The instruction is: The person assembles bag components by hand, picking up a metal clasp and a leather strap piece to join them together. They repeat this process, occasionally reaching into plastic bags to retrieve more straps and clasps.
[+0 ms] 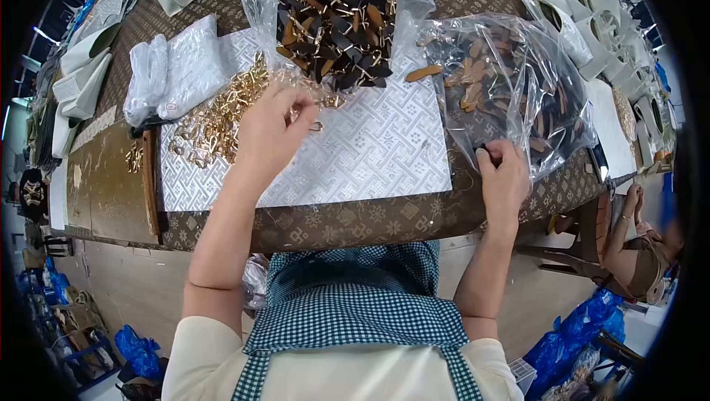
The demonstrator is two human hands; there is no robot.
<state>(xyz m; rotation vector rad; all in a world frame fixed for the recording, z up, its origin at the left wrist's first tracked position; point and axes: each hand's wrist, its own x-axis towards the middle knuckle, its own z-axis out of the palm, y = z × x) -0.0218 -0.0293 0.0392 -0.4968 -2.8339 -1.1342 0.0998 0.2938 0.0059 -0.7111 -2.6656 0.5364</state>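
Observation:
My left hand (277, 126) is closed, fingertips curled to the thumb, over the right edge of a pile of gold-coloured metal clasps (214, 123). A small metal ring (316, 126) shows right by its thumb; what the fingers hold is hidden. My right hand (506, 173) pinches a small dark leather tab (482, 152) at the near edge of a clear plastic bag (543, 105) of brown and dark leather tabs. Between the hands, farther back, an open clear bag holds black and brown tabs with gold clasps (336, 31). One brown leather tab (424, 73) lies alone on the patterned mat (370, 149).
White plastic-wrapped packets (196, 61) lie at the back left, near a brown board (111, 179) with a few clasps. Pale shoe-like pieces (606, 38) line the right side. A person's arm (625, 231) shows at the far right. Blue bags (569, 342) sit on the floor.

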